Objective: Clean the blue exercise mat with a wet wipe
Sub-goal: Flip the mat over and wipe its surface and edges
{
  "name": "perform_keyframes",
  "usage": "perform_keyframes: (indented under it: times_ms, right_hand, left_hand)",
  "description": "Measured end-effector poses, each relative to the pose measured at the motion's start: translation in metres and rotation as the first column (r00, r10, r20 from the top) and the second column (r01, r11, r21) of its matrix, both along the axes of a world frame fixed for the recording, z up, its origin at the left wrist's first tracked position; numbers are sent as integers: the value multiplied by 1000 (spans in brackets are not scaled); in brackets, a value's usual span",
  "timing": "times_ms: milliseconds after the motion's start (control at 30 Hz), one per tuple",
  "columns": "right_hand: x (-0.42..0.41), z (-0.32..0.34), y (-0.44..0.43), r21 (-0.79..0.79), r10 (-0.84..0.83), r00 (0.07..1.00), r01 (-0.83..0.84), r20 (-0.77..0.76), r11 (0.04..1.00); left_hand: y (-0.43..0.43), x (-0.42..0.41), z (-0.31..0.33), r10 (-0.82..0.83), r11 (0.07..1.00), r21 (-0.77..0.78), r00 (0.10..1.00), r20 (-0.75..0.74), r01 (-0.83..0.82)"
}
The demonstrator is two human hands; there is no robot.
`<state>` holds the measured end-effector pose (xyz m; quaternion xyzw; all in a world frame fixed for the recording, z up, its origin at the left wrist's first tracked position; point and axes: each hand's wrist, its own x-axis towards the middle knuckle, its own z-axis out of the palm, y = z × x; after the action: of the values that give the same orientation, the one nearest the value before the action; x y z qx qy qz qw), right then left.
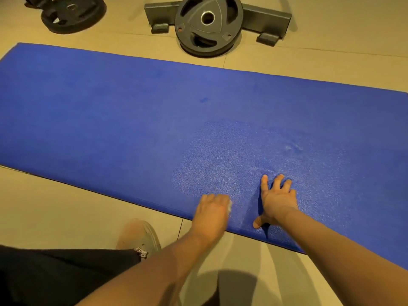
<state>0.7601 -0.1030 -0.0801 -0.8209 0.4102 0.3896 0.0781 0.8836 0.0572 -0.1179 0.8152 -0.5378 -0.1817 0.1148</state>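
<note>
The blue exercise mat (123, 120) lies flat across the floor, running from far left to near right. My left hand (213, 209) presses on the mat's near edge, fingers closed over a white wet wipe (230, 206) of which only a small bit shows at its right side. My right hand (277, 198) rests flat on the mat just to the right, fingers spread, holding nothing. A damp, shinier patch (238, 155) spreads over the mat beyond both hands. A small dark mark (203, 99) sits farther out on the dry part.
A grey weight plate (208, 23) leans on a dark metal stand base (267, 18) just beyond the mat's far edge. A black weight plate (72, 14) lies at the far left. My foot in a beige shoe (139, 235) stands on the tiled floor.
</note>
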Motion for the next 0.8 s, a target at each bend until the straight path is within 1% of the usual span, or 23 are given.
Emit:
perform_keyframes:
  times_ms: [33, 100, 167, 200, 233, 300, 400, 500, 533, 600, 633, 667, 733, 800]
  right_hand:
    - [0, 1, 0, 4, -1, 1000, 1, -1, 1000]
    - [1, 1, 0, 12, -8, 1000, 8, -4, 1000]
    - [2, 2, -1, 7, -8, 1000, 8, -6, 1000]
    - [3, 2, -1, 5, -9, 1000, 9, -5, 1000]
    - [3, 2, 0, 6, -13, 1000, 13, -3, 1000]
    - [3, 2, 0, 7, -19, 1000, 19, 3, 1000]
    - [4, 0, 1, 6, -21, 1000, 21, 4, 1000]
    - [4, 0, 1, 2, -23, 1000, 23, -4, 1000]
    - [3, 0, 1, -1, -19, 1000, 19, -8, 1000]
    - [2, 2, 0, 3, -18, 1000, 18, -6, 1000]
    - [2, 2, 0, 6, -23, 1000, 23, -3, 1000]
    - [2, 2, 0, 8, -23, 1000, 23, -3, 1000]
    - [4, 3, 1, 8, -24, 1000, 24, -5, 1000]
    - [4, 5, 1, 2, -23, 1000, 23, -6, 1000]
  left_hand:
    - [6, 22, -3, 100, 995, 12, 994, 36, -100]
    - [22, 65, -7, 320, 946, 20, 942, 102, -323]
    - [36, 89, -10, 470, 880, 11, 874, 123, -474]
    - [38, 91, -10, 513, 856, 3, 851, 111, -516]
    - [38, 84, -10, 529, 847, 5, 843, 96, -532]
    - [30, 56, -6, 492, 869, 28, 869, 60, -494]
    - [16, -6, -2, 348, 937, 3, 935, -68, -348]
    - [14, -44, -2, 211, 976, -15, 964, -164, -216]
    - [15, -44, -2, 165, 985, -20, 970, -177, -171]
    - [18, -33, 2, 65, 998, -1, 989, -130, -66]
    - [22, -23, 3, 58, 998, 10, 992, -113, -58]
    - [25, -10, 6, 107, 994, 19, 990, -96, -106]
    - [34, 26, 5, 292, 955, 57, 955, -46, -290]
    - [46, 62, 2, 526, 850, 53, 850, -8, -525]
